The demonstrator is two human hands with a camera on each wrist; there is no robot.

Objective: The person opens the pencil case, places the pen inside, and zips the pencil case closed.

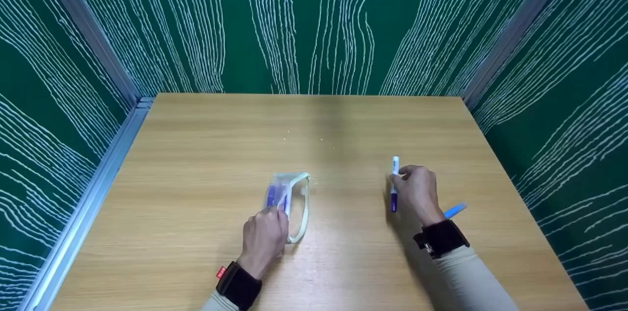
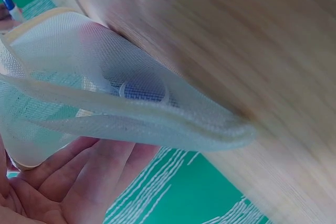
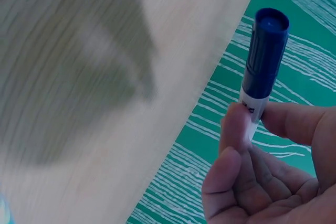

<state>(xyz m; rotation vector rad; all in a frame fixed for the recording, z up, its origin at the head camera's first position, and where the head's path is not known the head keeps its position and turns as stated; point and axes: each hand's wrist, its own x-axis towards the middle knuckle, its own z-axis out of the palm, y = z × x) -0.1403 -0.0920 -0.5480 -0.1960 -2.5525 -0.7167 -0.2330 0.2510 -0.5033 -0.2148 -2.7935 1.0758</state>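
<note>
My left hand (image 1: 265, 236) grips a see-through mesh pouch (image 1: 300, 183) with a pale edging, its mouth gaping toward the right. Inside, blue-purple items (image 1: 272, 195) show through the mesh; in the left wrist view the mesh (image 2: 58, 40) blurs them. My right hand (image 1: 419, 191) pinches a white marker (image 1: 395, 166) with a dark blue cap between thumb and fingers, held over the table. In the right wrist view the marker's cap (image 3: 266, 51) points up and away from the fingers.
A bright blue, pen-like object (image 1: 455, 210) lies on the table beside my right wrist, partly hidden by it. The wooden table (image 1: 206, 129) is bordered by green walls with white wavy lines (image 1: 333, 26) and a metal rail (image 1: 93, 193) on the left.
</note>
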